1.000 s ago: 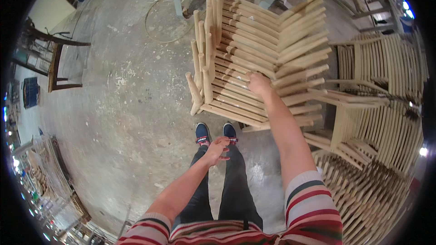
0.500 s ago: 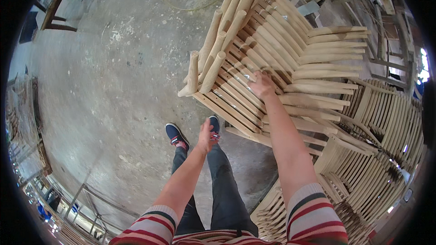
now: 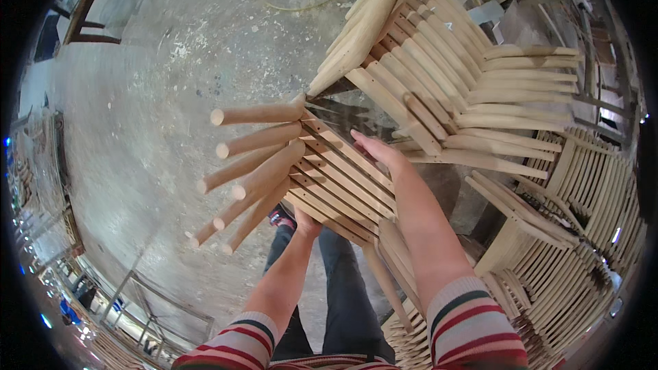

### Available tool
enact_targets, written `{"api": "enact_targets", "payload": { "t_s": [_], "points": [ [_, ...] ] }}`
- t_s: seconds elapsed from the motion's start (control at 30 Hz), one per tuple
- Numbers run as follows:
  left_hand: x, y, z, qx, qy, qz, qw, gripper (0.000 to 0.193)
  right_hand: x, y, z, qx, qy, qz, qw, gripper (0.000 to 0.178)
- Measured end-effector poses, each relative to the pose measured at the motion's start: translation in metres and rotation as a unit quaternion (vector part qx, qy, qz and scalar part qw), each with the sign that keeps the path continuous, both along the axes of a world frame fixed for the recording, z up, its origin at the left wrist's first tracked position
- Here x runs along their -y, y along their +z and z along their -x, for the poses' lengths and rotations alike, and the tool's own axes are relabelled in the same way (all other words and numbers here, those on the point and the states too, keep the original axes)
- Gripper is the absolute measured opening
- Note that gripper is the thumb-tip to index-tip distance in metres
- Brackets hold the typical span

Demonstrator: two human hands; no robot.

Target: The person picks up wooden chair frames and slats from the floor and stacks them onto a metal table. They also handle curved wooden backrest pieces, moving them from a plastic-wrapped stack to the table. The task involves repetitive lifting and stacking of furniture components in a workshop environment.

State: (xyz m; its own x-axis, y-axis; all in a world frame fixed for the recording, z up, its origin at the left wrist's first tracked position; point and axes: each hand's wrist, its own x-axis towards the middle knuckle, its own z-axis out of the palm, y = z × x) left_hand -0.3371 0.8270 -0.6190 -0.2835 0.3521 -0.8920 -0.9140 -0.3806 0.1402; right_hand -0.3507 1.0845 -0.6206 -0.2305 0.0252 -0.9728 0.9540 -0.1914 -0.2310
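Several pale wooden frame pieces (image 3: 336,164), clamped together as a bundle between my two hands, sit tilted in front of my legs. They look like chair side frames; thick round ends fan out to the left. My left hand (image 3: 307,225) grips the bundle's near side, its fingers partly hidden underneath. Against the far side presses my right hand (image 3: 377,149), fingers stretched along the outer piece. Just beyond it stands a larger stack of the same wooden frames (image 3: 425,75), apart from the bundle.
More slatted wooden pieces (image 3: 582,199) are piled at the right. A dark wooden frame with legs (image 3: 86,7) stands far left on the stained concrete floor (image 3: 171,109). A thin yellowish hose (image 3: 274,5) curves across the floor at the back. Metal racks (image 3: 157,301) line the lower left.
Several frames have come away from the near end of the stack and swung toward me and left. My left hand has risen to grip them; my right hand has moved slightly down and left.
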Motion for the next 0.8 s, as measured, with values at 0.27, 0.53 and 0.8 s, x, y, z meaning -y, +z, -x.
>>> {"api": "enact_targets", "payload": {
  "t_s": [0.27, 0.53, 0.8],
  "points": [
    [0.034, -0.008, -0.017, 0.112, 0.048, 0.036, 0.992, 0.064, 0.054, -0.007, 0.006, 0.091, -0.034, 0.147, 0.984, 0.069],
    [0.12, 0.058, -0.047, 0.061, 0.123, -0.105, 0.985, 0.059, 0.145, 0.055, 0.017, 0.069, 0.11, 0.149, 0.98, 0.079],
    [0.192, 0.153, -0.078, 0.144, 0.392, -0.177, 0.891, 0.062, 0.296, 0.146, 0.071, 0.069, 0.289, 0.167, 0.94, 0.067]
  ]
}}
